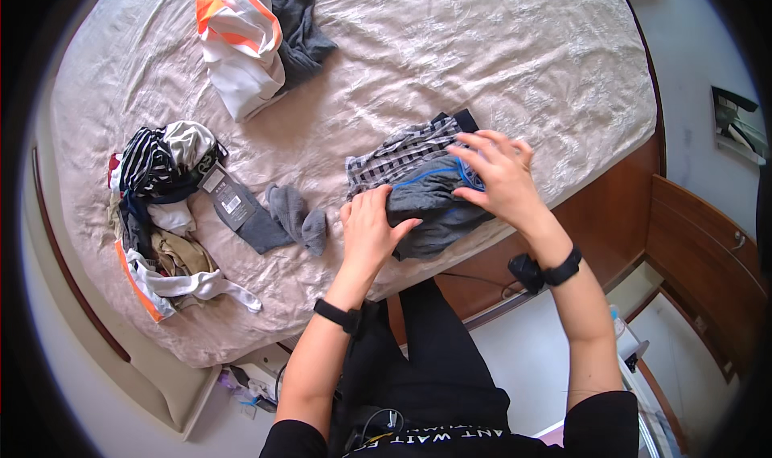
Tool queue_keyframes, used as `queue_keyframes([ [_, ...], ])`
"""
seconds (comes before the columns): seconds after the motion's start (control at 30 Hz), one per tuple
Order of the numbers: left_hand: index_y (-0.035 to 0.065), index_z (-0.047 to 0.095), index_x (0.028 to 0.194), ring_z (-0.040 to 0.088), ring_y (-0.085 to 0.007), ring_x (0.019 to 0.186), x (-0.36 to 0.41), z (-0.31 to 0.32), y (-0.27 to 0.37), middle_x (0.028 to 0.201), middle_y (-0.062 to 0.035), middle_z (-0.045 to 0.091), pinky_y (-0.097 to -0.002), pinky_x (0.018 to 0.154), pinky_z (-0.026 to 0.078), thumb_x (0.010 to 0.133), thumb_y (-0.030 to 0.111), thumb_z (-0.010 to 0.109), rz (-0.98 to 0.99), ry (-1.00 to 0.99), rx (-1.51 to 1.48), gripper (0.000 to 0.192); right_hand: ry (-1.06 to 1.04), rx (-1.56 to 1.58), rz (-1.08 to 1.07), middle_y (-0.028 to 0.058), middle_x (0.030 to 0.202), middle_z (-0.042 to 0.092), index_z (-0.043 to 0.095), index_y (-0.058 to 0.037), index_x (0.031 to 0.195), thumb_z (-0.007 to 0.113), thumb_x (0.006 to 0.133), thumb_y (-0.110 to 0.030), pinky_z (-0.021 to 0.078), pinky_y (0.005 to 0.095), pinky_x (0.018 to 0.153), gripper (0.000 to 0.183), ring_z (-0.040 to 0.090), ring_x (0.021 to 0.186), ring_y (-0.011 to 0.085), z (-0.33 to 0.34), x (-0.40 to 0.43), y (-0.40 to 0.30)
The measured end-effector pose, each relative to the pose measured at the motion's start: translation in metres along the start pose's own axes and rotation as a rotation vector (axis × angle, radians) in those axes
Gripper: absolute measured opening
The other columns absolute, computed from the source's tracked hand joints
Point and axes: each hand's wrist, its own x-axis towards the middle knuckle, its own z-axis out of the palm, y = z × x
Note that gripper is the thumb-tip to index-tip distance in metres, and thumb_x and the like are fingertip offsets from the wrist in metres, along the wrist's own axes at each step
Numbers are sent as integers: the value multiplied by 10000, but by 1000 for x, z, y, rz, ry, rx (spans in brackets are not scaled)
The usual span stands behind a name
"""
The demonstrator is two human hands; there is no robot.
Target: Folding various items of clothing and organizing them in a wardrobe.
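Observation:
Near the bed's front edge lies a grey piece of underwear (425, 192) with blue seams and a blue patterned waistband. It overlaps a black-and-white checked garment (398, 153) with a black band, which lies just beyond it. My left hand (371, 226) rests at the grey garment's left side, its thumb apart from the fingers. Over the waistband end, my right hand (497, 171) is spread, with the thumb near the cloth. Neither hand shows a clear grip. The fabric directly under my fingers is partly hidden.
A heap of small clothes (181, 247) lies on the left of the bed (482, 54). Beside it are grey socks with a label (229, 201) and a bunched grey pair (295, 217). White-and-orange clothing (247, 66) and a dark grey garment (298, 36) lie farther back.

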Motion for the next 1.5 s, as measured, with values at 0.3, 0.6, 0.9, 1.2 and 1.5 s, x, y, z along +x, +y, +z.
queue_keyframes([
  [0.3,71,535,877,550,-293,795,-19,-32,14,809,-90,573,-396,719,420,562,28,688,42,-230,-250,353,-315,-128,-102,16,801,547,579,-111,697,556,675,-59,289,379,959,62,521,932,156,-38,-2,21],
  [0.6,79,556,847,571,-245,853,6,-124,36,889,-52,589,-365,750,427,586,-4,617,336,294,12,281,237,-268,-391,-39,951,656,648,-135,887,572,758,-119,279,357,1017,151,603,906,95,-109,39,-18],
  [0.9,164,565,919,496,-176,962,-50,5,-4,973,-8,520,-351,861,362,680,109,603,347,135,148,248,125,-415,-345,-80,1250,533,588,-243,1127,506,842,-180,141,359,1059,303,445,1202,77,12,-26,47],
  [1.2,113,528,1072,426,-252,1100,-79,18,0,1151,-83,474,-393,932,290,633,93,600,7,17,5,446,-11,-361,-113,-31,1292,500,550,-205,1191,469,808,-87,177,341,1017,409,432,1216,116,41,-76,33],
  [1.5,36,285,1377,161,-273,1360,4,69,50,1457,-148,208,-445,1075,125,876,264,435,-164,-40,328,570,81,-156,22,33,1408,362,429,-175,1329,431,884,-275,156,379,1063,456,305,1313,189,69,4,-33],
])
